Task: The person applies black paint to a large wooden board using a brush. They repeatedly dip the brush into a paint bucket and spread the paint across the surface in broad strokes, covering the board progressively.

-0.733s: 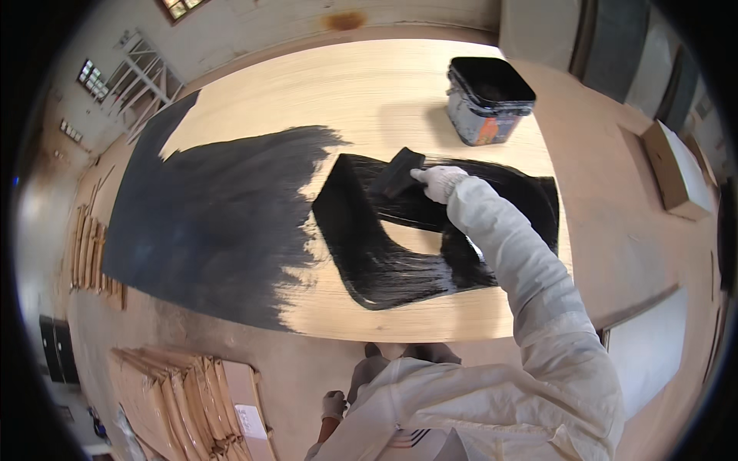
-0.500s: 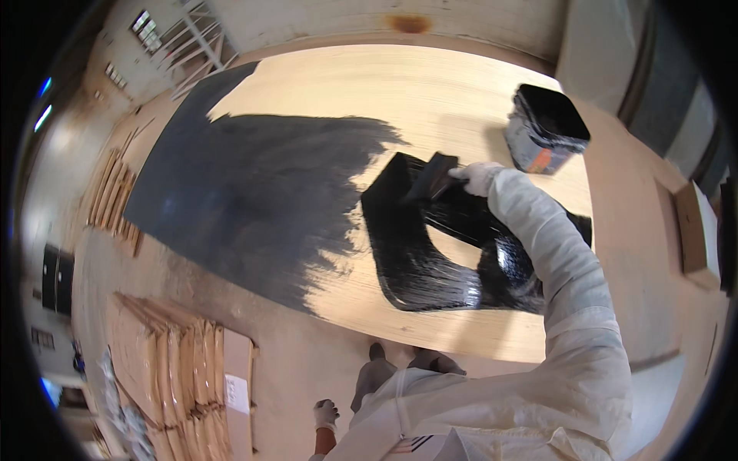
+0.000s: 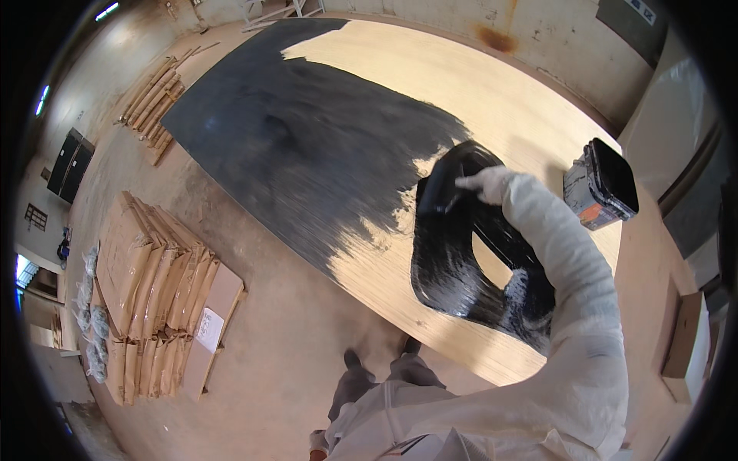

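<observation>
My right hand (image 3: 486,184), in a white glove, is closed on the handle of a wide black spreader (image 3: 455,187). The blade sits on glossy wet black coating (image 3: 442,257), at that patch's far left corner; black on black, its outline is hard to make out. Under it lies a large pale wood-grain board (image 3: 538,100), with a duller dark grey coat (image 3: 300,146) over its left part. A paint-smeared square black bucket (image 3: 603,184) stands on the board, right of my right hand. My left hand (image 3: 317,441) hangs low by my body, fingers mostly hidden.
Cardboard-wrapped flat packs (image 3: 154,284) lean in a stack on the floor at left. Farther off lies a pile of long brown bundles (image 3: 157,96). An open cardboard box (image 3: 686,347) stands at the right, and a stained wall (image 3: 461,19) runs behind the board.
My view has turned, shifting the board and bucket rightward in the picture. The spreader has moved across the wet patch to its far left corner, which is now rounder. My left hand is less visible.
</observation>
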The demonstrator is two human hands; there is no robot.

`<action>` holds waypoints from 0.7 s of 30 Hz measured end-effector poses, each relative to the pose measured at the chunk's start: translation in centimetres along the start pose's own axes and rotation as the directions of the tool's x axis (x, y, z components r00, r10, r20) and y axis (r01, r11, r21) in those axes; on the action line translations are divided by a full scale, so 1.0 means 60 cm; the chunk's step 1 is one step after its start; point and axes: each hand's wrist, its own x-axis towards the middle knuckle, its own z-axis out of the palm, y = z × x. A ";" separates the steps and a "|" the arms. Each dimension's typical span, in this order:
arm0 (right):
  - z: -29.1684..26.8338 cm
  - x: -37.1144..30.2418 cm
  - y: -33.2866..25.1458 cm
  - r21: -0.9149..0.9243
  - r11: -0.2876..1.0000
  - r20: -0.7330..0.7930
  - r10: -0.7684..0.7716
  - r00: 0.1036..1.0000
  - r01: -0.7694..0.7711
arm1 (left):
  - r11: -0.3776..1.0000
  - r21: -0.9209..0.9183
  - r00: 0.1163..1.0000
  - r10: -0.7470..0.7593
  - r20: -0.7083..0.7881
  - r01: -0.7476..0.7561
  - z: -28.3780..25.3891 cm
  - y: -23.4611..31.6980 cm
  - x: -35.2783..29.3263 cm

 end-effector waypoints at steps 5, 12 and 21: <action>0.019 -0.030 0.110 0.085 0.990 -0.090 0.124 0.988 -0.117 | 0.997 -0.075 1.000 0.000 -0.005 0.000 0.009 0.034 0.011; 0.010 0.076 0.251 0.176 0.957 -0.208 0.265 0.942 -0.230 | 0.938 -0.345 0.993 -0.067 -0.100 0.029 -0.050 0.074 0.040; -0.041 0.061 -0.042 -0.057 0.998 -0.010 0.009 1.000 -0.009 | 0.977 -0.178 0.993 -0.109 0.037 0.114 -0.007 0.072 0.030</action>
